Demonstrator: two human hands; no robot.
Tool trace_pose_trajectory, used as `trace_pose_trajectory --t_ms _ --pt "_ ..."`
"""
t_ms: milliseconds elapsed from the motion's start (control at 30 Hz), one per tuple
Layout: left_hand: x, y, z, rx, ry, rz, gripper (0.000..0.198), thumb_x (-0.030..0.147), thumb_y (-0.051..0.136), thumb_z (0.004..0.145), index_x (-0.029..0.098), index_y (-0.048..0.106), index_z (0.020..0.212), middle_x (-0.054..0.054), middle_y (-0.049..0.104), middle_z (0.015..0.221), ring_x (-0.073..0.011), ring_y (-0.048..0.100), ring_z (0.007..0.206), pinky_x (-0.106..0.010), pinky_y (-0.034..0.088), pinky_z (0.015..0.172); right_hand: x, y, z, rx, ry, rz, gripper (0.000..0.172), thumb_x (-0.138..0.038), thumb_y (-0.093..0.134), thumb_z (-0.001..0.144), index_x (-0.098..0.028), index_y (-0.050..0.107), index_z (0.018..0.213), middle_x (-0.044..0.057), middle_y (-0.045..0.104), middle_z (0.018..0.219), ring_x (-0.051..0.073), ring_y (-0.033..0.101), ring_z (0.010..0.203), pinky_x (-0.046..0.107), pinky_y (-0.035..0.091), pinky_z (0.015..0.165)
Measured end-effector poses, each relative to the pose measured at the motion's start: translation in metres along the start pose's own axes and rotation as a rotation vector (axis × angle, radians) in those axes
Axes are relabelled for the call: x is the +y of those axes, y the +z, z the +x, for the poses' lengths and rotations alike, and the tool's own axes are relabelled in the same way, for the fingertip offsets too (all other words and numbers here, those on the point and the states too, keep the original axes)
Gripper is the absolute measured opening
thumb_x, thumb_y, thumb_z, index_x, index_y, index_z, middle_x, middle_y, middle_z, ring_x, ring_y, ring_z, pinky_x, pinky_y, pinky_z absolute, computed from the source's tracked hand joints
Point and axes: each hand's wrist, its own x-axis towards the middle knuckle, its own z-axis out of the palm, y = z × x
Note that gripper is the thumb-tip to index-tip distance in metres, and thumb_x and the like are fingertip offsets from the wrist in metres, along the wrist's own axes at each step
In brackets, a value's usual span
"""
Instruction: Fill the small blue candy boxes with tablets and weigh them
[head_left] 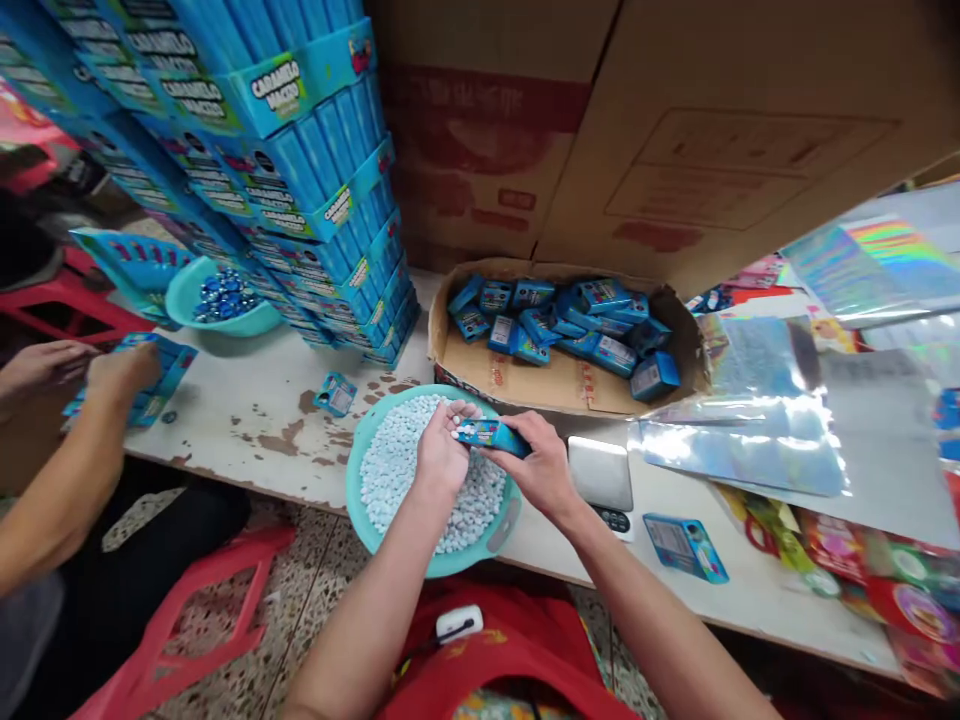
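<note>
My right hand (541,468) grips a small blue candy box (491,435) sideways over a teal bowl (360,500) heaped with small white candies (397,465). At the box's open left end my left hand (442,450) is cupped, holding a few white candies against the opening. A cardboard tray (555,385) of several filled blue boxes sits just behind the bowl. One loose blue box (335,393) lies on the table to the left. A flat blue box (685,545) lies to the right.
A tall stack of blue display cartons (300,170) rises at the back left. Another person's hands (82,370) work on blue packaging at the left beside a teal bowl of blue pieces (225,298). A small scale (600,475), shiny foil sheets (787,430), big cardboard boxes and red stools surround me.
</note>
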Motion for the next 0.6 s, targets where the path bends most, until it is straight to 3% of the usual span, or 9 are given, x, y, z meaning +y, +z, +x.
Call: trace_pose_trajectory --t_ms 133,200,300,367,500,600 --pt "0.012 -0.016 0.002 -0.013 0.007 -0.07 0.02 0.021 0.05 0.088 0.011 0.064 0.077 -0.008 0.066 0.081 -0.0159 0.064 0.079 -0.029 0.05 0.078 -0.009 0.002 0.003 0.003 0.038 0.093 0.032 -0.038 0.075 0.074 -0.022 0.066 0.1 0.004 0.065 0.092 0.02 0.06 0.087 0.034 0.044 0.08" --pt "0.01 -0.023 0.002 -0.063 0.032 0.012 0.008 0.018 0.061 0.08 0.012 0.065 0.082 -0.007 0.066 0.085 -0.0146 0.063 0.081 -0.026 0.049 0.076 -0.009 0.001 0.0 0.022 0.098 0.143 0.032 -0.038 0.076 0.073 -0.023 0.066 0.099 0.003 0.065 0.094 0.02 0.061 0.088 0.034 0.044 0.081" --pt "0.0 -0.029 0.003 -0.162 0.195 0.315 0.022 0.015 0.074 0.065 0.013 0.068 0.086 -0.004 0.066 0.087 -0.0128 0.06 0.082 -0.023 0.046 0.076 -0.002 0.002 -0.005 0.046 0.163 0.188 0.033 -0.037 0.078 0.071 -0.023 0.066 0.098 0.003 0.065 0.094 0.02 0.06 0.088 0.034 0.045 0.082" --pt "-0.008 -0.027 0.004 -0.169 0.258 0.464 0.024 0.018 0.076 0.061 0.013 0.07 0.083 -0.005 0.068 0.088 -0.0139 0.06 0.084 -0.024 0.046 0.078 0.003 0.004 -0.007 0.052 0.195 0.202 0.033 -0.035 0.078 0.07 -0.022 0.067 0.097 0.003 0.064 0.093 0.02 0.06 0.089 0.034 0.046 0.082" --pt "-0.015 -0.018 0.009 -0.12 0.27 0.467 0.026 0.024 0.075 0.06 0.013 0.07 0.082 -0.008 0.069 0.091 -0.0178 0.063 0.088 -0.03 0.048 0.084 0.009 -0.001 -0.008 0.087 0.288 0.245 0.034 -0.034 0.079 0.068 -0.021 0.066 0.096 0.003 0.064 0.091 0.021 0.059 0.088 0.034 0.046 0.081" --pt "-0.008 -0.025 0.013 -0.113 0.344 0.559 0.027 0.032 0.072 0.065 0.016 0.066 0.085 -0.008 0.068 0.091 -0.0215 0.064 0.091 -0.038 0.048 0.09 0.016 -0.017 -0.018 0.128 0.339 0.371 0.034 -0.032 0.079 0.067 -0.022 0.064 0.097 0.002 0.065 0.094 0.02 0.06 0.09 0.034 0.047 0.083"
